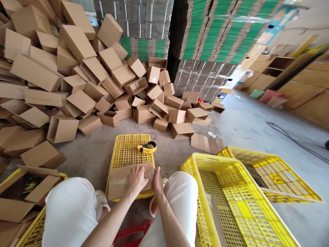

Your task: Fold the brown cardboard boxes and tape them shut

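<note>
A closed brown cardboard box (pixel 118 183) with clear tape along its top lies across the near part of an upturned yellow crate (pixel 125 145). My left hand (pixel 138 178) rests on the box's top, thumb apart and fingers slightly bent. Against the right end of the box, my right hand (pixel 157 180) presses with its fingers stretched out; its palm side is hidden. Neither hand is wrapped round anything. Beyond the box, on the same crate, sits a yellow and black tape dispenser (pixel 147 147), touched by neither hand.
A large heap of brown boxes (pixel 82 73) spreads ahead and left. Yellow crates (pixel 244 206) stand on my right. At left, an open carton (pixel 15 209) sits in another crate. Strapped cardboard stacks (pixel 213 31) rise behind. Something red (pixel 132 233) lies between my legs.
</note>
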The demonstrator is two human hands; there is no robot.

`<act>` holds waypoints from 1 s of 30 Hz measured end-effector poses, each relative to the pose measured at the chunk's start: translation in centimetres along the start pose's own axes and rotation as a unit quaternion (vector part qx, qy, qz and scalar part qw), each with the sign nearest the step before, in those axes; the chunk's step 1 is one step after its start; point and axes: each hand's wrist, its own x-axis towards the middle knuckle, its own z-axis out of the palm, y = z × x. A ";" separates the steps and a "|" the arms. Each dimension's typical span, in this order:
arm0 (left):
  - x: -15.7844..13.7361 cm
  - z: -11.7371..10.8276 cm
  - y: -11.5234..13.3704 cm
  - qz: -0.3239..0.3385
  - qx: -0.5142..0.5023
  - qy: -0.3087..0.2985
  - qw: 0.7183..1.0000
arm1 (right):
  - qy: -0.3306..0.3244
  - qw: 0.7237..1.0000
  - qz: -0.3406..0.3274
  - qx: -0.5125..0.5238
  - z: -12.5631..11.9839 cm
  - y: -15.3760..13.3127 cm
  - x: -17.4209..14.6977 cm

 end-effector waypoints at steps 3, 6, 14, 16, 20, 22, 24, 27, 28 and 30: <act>-0.1 -0.3 0.2 -0.001 0.001 -0.014 1.000 | 0.002 1.000 -0.001 0.001 0.0 0.0 0.0; -0.2 -0.5 0.1 0.001 0.000 -0.016 1.000 | 0.001 1.000 0.002 0.002 0.0 0.1 0.1; -0.3 -0.5 0.1 0.008 0.000 0.000 1.000 | -0.001 1.000 0.004 0.018 0.0 0.4 0.5; -0.2 -0.4 0.2 0.004 0.004 -0.004 1.000 | -0.001 1.000 0.004 0.027 0.0 0.5 0.5; -0.1 -0.1 0.0 0.010 0.007 -0.010 1.000 | -0.012 0.998 0.005 0.054 0.0 0.6 0.5; -0.1 0.0 -0.2 0.014 0.008 -0.008 1.000 | -0.019 0.997 0.007 0.068 0.1 0.6 0.4; -0.2 -0.1 -0.3 0.018 0.007 -0.007 1.000 | -0.023 0.997 0.009 0.079 0.1 0.7 0.4; -0.2 -0.3 -0.2 0.016 0.004 -0.011 1.000 | -0.025 0.996 0.011 0.088 0.1 0.8 0.4; -0.2 -0.3 -0.1 0.013 0.005 -0.014 1.000 | -0.024 0.996 0.011 0.089 0.1 0.8 0.4; -0.2 -0.5 0.0 0.009 0.007 -0.019 1.000 | -0.024 0.996 0.011 0.089 0.1 0.8 0.4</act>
